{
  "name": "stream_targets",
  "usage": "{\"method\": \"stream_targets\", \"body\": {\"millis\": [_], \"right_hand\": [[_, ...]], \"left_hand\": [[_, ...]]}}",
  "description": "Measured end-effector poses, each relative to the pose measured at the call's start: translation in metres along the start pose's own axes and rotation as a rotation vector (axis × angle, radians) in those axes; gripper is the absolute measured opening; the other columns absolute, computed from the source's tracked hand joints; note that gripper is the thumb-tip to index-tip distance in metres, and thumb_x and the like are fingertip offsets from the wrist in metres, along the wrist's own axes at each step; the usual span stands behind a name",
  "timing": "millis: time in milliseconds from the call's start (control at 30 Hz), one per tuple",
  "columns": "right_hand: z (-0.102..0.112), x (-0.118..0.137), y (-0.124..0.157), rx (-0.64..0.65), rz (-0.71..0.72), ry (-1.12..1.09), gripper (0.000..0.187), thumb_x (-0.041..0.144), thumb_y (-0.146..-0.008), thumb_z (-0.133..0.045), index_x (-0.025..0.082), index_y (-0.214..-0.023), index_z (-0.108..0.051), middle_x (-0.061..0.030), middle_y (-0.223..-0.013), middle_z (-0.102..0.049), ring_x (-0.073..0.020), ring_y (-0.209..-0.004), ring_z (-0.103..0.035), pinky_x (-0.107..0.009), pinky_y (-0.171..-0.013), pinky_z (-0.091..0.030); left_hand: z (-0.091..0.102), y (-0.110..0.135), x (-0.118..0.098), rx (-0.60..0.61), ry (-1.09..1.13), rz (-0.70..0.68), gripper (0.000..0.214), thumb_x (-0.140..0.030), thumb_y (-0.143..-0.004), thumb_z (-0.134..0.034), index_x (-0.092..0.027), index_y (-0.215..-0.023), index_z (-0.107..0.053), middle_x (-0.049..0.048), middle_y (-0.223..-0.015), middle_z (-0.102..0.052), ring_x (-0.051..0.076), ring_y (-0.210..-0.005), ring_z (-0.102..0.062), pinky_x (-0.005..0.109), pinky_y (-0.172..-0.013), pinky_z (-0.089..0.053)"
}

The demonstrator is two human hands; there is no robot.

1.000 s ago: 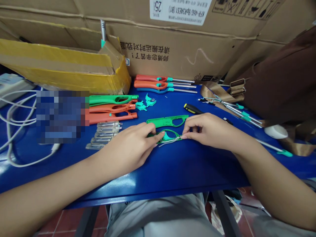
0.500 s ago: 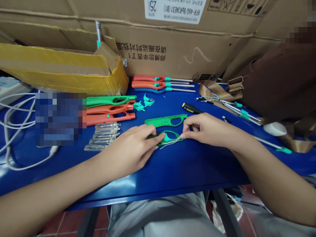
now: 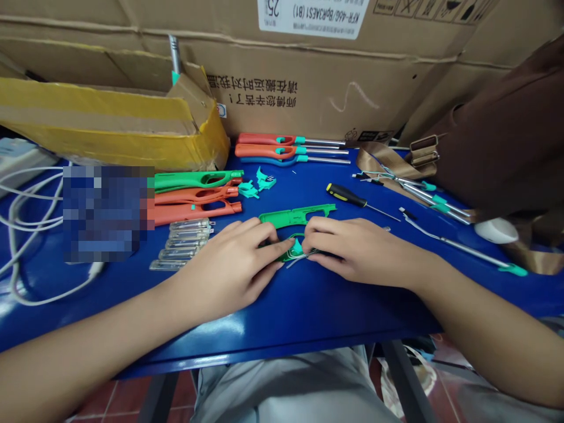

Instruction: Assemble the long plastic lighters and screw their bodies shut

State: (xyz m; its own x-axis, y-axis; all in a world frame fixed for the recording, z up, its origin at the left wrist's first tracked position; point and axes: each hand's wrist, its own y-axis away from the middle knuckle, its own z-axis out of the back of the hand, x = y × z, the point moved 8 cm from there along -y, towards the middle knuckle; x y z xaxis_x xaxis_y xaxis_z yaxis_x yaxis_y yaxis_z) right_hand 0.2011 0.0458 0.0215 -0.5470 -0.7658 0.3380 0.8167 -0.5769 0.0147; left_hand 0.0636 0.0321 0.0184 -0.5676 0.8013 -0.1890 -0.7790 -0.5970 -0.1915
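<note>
My left hand point(image 3: 247, 258) is closed on one green half-shell of a long lighter handle point(image 3: 286, 255), with thumb and fingers at its left part. A teal trigger point(image 3: 298, 246) sits in that half-shell, and thin pale wires or tubing point(image 3: 294, 260) run beside it. My right hand point(image 3: 352, 249) covers the right end of the half-shell, its fingers bent and pressed together on the thin wires. Their exact grip is hidden under the knuckles. Just behind, the matching green half-shell point(image 3: 282, 218) lies hollow side up on the table.
Clear fuel tanks point(image 3: 187, 238), handle shells point(image 3: 198, 194) and teal triggers point(image 3: 249, 189) lie left and behind. Assembled lighters point(image 3: 264, 151) lie against the large carton point(image 3: 308, 111). A screwdriver point(image 3: 346, 194), metal lighter tubes point(image 3: 476, 254) and a strap point(image 3: 370, 160) are on the right.
My right hand has moved left along the green half-shell, over the thin wires, uncovering the screwdriver's shaft. My left hand stays in place on the half-shell.
</note>
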Motion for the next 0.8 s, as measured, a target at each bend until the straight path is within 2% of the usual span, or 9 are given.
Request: {"method": "stream_targets", "body": {"millis": [200,533,700,800], "right_hand": [[0.0018,-0.0016,-0.0009,-0.006,-0.001,-0.083,0.008,0.017,-0.099,-0.056,0.022,-0.104,-0.058,-0.0029,-0.108,-0.062,-0.0167,-0.091,-0.06,-0.028,-0.074,-0.043],[-0.0041,-0.0005,-0.003,-0.038,0.045,0.08,0.014,0.022,-0.102,-0.052,0.023,-0.111,-0.063,-0.0057,-0.114,-0.063,-0.0173,-0.088,-0.062,-0.028,-0.069,-0.042],[-0.0016,-0.0021,-0.0042,-0.047,0.035,-0.032,0.01,0.02,-0.1,-0.053,0.022,-0.107,-0.06,-0.0044,-0.11,-0.062,-0.0165,-0.089,-0.06,-0.027,-0.072,-0.042],[0.0028,-0.0022,-0.0049,-0.068,0.019,-0.118,0.01,0.014,-0.095,-0.053,0.022,-0.1,-0.056,-0.0026,-0.103,-0.061,-0.0146,-0.082,-0.057,-0.026,-0.068,-0.039]], "left_hand": [[0.0001,-0.0007,0.001,-0.005,0.013,0.002,0.035,-0.024,-0.104,-0.049,-0.018,-0.134,-0.066,0.0089,-0.102,-0.063,0.024,-0.095,-0.06,0.039,-0.08,-0.051],[0.0003,0.0,0.0008,-0.014,0.027,0.0,0.035,-0.023,-0.104,-0.05,-0.016,-0.134,-0.066,0.0094,-0.102,-0.063,0.024,-0.093,-0.061,0.039,-0.079,-0.052],[-0.0002,-0.0001,0.0022,-0.01,0.034,0.012,0.035,-0.024,-0.104,-0.051,-0.017,-0.135,-0.066,0.0095,-0.103,-0.064,0.025,-0.094,-0.062,0.039,-0.08,-0.054],[-0.001,0.0009,0.0021,-0.012,0.051,0.008,0.035,-0.023,-0.103,-0.051,-0.017,-0.135,-0.065,0.0108,-0.108,-0.065,0.025,-0.099,-0.063,0.04,-0.083,-0.055]]}}
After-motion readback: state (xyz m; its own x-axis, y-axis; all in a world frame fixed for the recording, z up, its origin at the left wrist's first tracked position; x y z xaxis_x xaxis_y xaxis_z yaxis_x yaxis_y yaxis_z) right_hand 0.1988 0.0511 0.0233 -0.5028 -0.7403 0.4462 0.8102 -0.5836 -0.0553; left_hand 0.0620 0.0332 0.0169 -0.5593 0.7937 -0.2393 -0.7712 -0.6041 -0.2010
